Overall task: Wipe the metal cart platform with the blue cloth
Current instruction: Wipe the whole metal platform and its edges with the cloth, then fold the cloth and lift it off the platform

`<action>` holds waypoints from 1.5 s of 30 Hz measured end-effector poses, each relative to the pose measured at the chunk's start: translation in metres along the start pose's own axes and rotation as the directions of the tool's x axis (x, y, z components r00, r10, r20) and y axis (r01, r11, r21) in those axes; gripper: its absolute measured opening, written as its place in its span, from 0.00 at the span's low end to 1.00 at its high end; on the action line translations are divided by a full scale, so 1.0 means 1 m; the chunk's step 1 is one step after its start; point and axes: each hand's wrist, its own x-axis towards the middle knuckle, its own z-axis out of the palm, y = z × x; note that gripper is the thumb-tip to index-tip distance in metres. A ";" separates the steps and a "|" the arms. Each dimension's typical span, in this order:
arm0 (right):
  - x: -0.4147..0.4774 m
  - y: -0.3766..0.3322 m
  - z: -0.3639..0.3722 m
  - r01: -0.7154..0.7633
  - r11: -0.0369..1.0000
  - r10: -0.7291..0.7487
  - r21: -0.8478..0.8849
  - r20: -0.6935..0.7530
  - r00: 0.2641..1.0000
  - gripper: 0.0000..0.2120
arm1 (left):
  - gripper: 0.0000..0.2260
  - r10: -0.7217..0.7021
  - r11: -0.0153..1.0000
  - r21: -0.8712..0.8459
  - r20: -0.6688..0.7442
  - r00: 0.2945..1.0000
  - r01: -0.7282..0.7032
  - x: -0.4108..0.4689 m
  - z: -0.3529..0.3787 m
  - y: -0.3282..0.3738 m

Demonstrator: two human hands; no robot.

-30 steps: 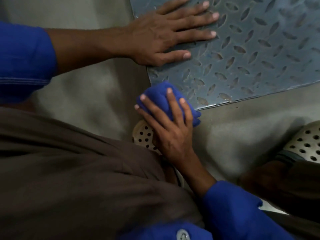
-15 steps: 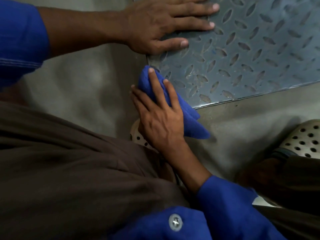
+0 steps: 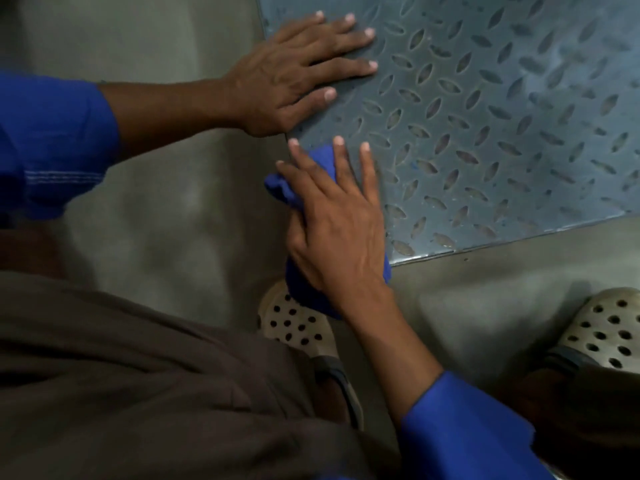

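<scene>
Cloth (image 3: 281, 187) is under my right hand (image 3: 341, 233), fingers straight, pressing it onto the platform (image 3: 502, 140) corner, some of it hanging off the edge. Left hand (image 3: 294, 76) lies flat just past that corner, bracing the cart I guess.

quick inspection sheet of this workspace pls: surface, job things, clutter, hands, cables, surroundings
Surface: metal cart platform, diamond tread plate with dull smudges; only its near corner area is in view.
Job's things: blue cloth, bunched, partly on the platform's corner, partly hanging past the edge.
Clutter: nothing seen.
Hands: left hand lies flat on the platform, fingers spread; right hand presses the cloth with straight fingers.
Cables: nothing seen.
Surroundings: grey floor; pale perforated clogs on it beside the platform.
</scene>
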 end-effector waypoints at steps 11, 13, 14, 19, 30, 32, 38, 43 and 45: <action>0.149 0.040 0.002 -0.024 0.994 0.017 -0.105 -0.072 0.997 0.26 | 0.23 -0.423 0.905 -0.109 -0.116 0.899 0.412 -0.021 0.010 -0.056; 0.160 0.053 -0.012 -0.071 0.991 0.068 -0.111 -0.036 0.997 0.25 | 0.23 -0.448 0.893 -0.105 -0.117 0.886 0.438 -0.020 0.011 -0.058; 0.158 0.056 -0.019 -0.093 0.992 0.092 -0.086 -0.017 0.996 0.27 | 0.23 -0.465 0.884 -0.116 -0.127 0.876 0.452 -0.018 0.012 -0.056; 0.085 0.053 -0.031 -0.066 0.994 0.065 0.093 0.009 0.998 0.34 | 0.21 -0.609 0.787 -0.283 -0.215 0.763 0.548 -0.007 0.023 -0.047; 0.156 0.096 -0.035 0.026 0.978 0.020 -0.208 0.215 0.976 0.31 | 0.26 -0.886 0.377 -0.477 0.063 0.459 0.794 0.069 -0.011 -0.059; 0.148 0.098 -0.044 -0.069 0.990 0.084 -0.120 0.125 0.989 0.31 | 0.24 -0.871 0.317 -0.569 0.143 0.471 0.759 0.080 -0.018 -0.067; 0.111 0.089 -0.058 -0.532 0.845 0.534 0.053 -0.029 0.845 0.42 | 0.14 -0.806 0.144 -0.810 0.237 0.543 0.568 0.101 -0.029 -0.064; 0.107 0.091 -0.059 -0.580 0.814 0.580 0.017 0.023 0.814 0.44 | 0.08 -0.679 -0.054 -0.881 0.378 0.629 0.471 0.101 -0.030 -0.046; 0.111 0.099 -0.060 -0.580 0.813 0.579 0.053 0.034 0.815 0.42 | 0.09 -0.670 -0.067 -0.891 0.373 0.641 0.449 0.100 -0.028 -0.045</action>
